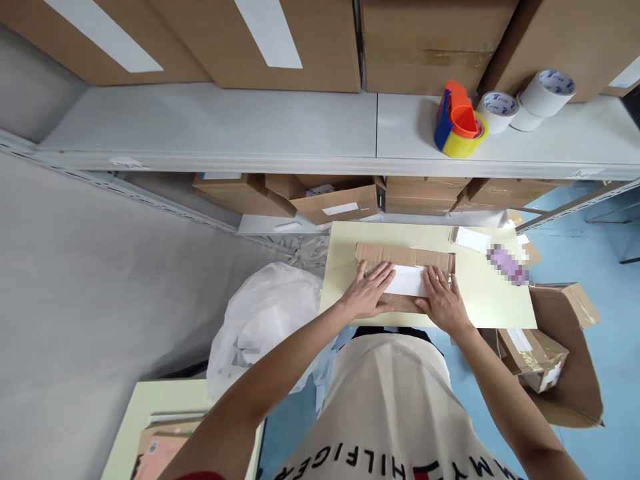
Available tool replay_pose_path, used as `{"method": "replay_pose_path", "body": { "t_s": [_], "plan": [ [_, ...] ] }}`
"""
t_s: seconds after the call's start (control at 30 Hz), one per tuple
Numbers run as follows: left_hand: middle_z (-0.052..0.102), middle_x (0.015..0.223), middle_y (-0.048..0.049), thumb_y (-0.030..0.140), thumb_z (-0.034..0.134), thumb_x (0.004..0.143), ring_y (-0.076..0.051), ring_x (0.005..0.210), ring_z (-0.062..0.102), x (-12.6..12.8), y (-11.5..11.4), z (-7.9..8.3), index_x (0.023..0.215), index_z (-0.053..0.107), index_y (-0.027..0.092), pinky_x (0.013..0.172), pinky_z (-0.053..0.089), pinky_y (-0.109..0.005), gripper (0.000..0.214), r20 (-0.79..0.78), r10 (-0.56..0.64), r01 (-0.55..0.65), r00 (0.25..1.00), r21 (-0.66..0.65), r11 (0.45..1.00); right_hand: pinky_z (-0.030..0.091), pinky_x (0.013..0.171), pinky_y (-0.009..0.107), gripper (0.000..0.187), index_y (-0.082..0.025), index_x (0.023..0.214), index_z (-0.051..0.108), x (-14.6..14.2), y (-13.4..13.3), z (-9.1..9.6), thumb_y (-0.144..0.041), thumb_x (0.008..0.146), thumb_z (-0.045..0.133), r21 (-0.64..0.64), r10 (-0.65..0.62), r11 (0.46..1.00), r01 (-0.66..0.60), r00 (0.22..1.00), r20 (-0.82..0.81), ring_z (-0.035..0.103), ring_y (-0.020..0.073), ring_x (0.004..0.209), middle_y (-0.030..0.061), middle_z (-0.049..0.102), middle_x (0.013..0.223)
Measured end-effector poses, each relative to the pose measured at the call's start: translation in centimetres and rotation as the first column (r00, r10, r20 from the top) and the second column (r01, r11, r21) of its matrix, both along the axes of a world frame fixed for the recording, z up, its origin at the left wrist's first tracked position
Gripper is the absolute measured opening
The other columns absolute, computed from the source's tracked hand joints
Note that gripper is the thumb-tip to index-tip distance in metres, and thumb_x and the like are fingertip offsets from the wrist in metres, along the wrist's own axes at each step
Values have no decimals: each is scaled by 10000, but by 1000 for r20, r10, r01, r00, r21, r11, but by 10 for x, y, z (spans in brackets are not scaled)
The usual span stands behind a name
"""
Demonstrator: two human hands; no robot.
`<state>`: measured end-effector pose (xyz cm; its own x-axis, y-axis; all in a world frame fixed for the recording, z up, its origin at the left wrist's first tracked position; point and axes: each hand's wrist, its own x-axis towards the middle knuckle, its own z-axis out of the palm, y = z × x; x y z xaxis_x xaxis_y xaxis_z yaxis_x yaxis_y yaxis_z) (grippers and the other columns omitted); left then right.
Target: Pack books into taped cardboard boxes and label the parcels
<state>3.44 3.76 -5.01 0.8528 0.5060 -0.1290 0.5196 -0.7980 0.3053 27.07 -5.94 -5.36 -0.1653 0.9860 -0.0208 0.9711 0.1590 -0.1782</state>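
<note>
A brown cardboard box lies on the pale yellow table in front of me. Across its top is a white label. My left hand rests with its fingers stretched out over the label's left end. Over the right end lies my right hand, fingers extended flat and pressing on label and box. Both hands touch the box, and neither grips anything. The label's two ends are partly hidden under the fingers.
Behind the table stands a shelf bearing large cartons, an orange-and-blue tape dispenser and white tape rolls. A white plastic bag sits left. A blurred purple object lies on the table; an open carton is at right.
</note>
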Motion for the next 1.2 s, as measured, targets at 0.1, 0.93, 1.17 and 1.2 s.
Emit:
{"method": "replay_pose_path", "body": {
  "t_s": [0.1, 0.93, 1.17, 1.2],
  "plan": [
    [312, 1600, -157, 638, 571, 845, -356, 1502, 217, -8, 0, 6, 1531, 343, 234, 1178, 109, -639, 829, 10, -130, 130, 992, -42, 991, 217, 1185, 583, 689, -122, 1544, 304, -11, -6, 6, -524, 988, 362, -31, 101, 994, -101, 995, -20, 296, 343, 1478, 170, 333, 1584],
    [306, 1560, -292, 472, 814, 650, -386, 1400, 419, 17, 15, -8, 1547, -13, 71, 1105, 412, -461, 1284, -30, 885, -780, 464, -489, 392, 490, 897, 501, 987, -135, 1551, 197, -2, 23, 19, -610, 797, 620, -416, -808, 556, 720, 586, -64, 611, 408, 1168, 225, 528, 1423],
    [571, 1384, -205, 427, 820, 648, -371, 1254, 573, 28, 13, 13, 1467, 278, 144, 1038, 471, -494, 1023, 17, 896, -777, 443, -492, 393, 498, 901, 440, 761, -172, 1465, 339, 30, -2, 22, -497, 838, 622, -396, -719, 689, 607, 641, -268, 619, 331, 1175, 171, 594, 1371],
    [584, 1370, -189, 428, 820, 647, -365, 1237, 586, 37, 9, 19, 1448, 307, 163, 1027, 479, -494, 988, 39, 898, -769, 439, -500, 398, 499, 902, 434, 737, -180, 1459, 351, 41, -12, 26, -496, 846, 611, -374, -715, 697, 612, 629, -304, 618, 323, 1178, 164, 600, 1367]
  ]
}}
